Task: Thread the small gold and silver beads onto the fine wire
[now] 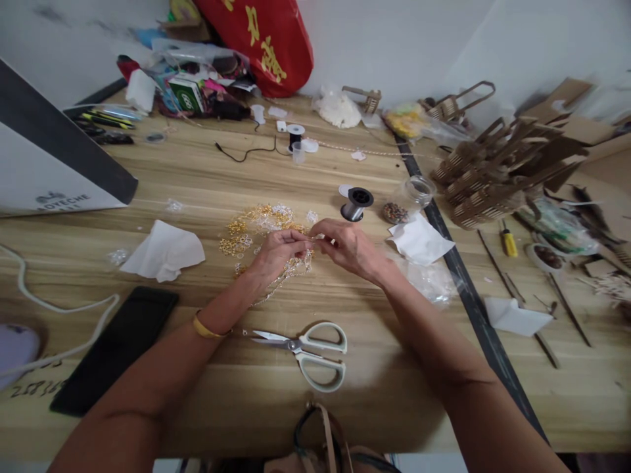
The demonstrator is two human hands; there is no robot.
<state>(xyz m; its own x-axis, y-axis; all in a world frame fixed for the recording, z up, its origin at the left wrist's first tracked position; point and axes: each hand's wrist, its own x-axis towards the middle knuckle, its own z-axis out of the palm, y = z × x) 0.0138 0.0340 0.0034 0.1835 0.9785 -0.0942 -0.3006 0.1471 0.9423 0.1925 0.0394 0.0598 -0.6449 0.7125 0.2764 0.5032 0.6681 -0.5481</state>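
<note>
My left hand and my right hand meet at the middle of the wooden table, fingertips pinched close together around a small, thin beaded piece. Its exact shape is too small to tell. A beaded chain hangs from near my left hand onto the table. Gold and clear beads lie in a loose pile just behind and left of my hands. White-handled scissors rest slightly open in front of them, blades toward the left. Behind my right hand stands a spool of thin wire.
White paper pieces lie left and right of my hands. A dark phone is at the left front. A clear jar stands near small brown baskets at right. Assorted bags line the back wall.
</note>
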